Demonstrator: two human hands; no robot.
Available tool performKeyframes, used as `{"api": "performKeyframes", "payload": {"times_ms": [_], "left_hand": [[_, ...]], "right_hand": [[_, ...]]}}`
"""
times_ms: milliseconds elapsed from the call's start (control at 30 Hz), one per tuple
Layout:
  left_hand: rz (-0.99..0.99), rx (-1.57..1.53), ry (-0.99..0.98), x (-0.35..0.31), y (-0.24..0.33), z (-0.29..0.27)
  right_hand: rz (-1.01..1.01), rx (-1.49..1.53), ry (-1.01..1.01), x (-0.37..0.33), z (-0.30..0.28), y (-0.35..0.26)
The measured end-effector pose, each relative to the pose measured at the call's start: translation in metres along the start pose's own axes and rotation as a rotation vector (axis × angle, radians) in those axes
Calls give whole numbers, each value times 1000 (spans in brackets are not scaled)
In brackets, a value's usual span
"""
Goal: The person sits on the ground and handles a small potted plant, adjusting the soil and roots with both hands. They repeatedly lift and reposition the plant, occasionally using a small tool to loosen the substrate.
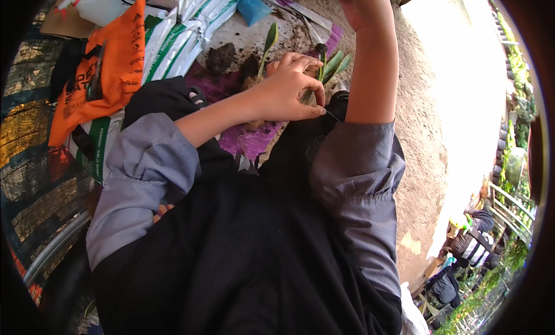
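Observation:
My left hand (289,89) reaches across the middle, with thumb and forefinger pinched together. From those fingertips runs a thin pale strand (332,113), perhaps thread or wire. Beside the hand stands a plant with one upright leaf (270,37); another plant with several green leaves (335,65) is just past the fingers. My right hand (363,8) is raised at the top edge, where its fingers are mostly cut off. Dark soil (221,57) lies in clumps on a purple and white sheet (245,139) under and beyond my left hand.
White and green sacks (173,46) are stacked at the far left, with an orange bag (110,69) over them. A white spray bottle (98,8) and a blue plastic packet (253,9) lie behind. Rough sunlit ground (422,132) stretches right; people (474,242) sit at its far edge.

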State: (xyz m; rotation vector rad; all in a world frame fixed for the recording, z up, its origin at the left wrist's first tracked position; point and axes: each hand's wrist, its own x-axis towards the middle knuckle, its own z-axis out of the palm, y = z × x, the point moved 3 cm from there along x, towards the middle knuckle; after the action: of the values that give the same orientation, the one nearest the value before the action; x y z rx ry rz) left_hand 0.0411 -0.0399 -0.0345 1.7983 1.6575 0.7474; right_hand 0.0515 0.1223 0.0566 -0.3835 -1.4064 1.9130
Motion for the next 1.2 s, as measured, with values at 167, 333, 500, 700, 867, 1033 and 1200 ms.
{"api": "performKeyframes", "payload": {"times_ms": [167,333,500,700,867,1033,1200], "left_hand": [[-208,-111,-259,3,1,-1],[-185,-290,-378,-2,10,21],[-93,-282,-351,0,12,27],[-116,116,111,12,-15,-16],[-139,261,462,21,-23,-111],[-159,138,774,27,-60,-180],[-192,-13,887,22,-104,-186]], "right_hand": [[23,-204,90,6,-6,4],[0,-238,29,3,-10,6],[-58,-262,28,3,-12,7],[-152,-752,19,4,-22,8],[-169,-913,25,-5,-29,-3],[171,-800,-179,-13,-7,36],[273,-591,-318,-23,28,54]]}}
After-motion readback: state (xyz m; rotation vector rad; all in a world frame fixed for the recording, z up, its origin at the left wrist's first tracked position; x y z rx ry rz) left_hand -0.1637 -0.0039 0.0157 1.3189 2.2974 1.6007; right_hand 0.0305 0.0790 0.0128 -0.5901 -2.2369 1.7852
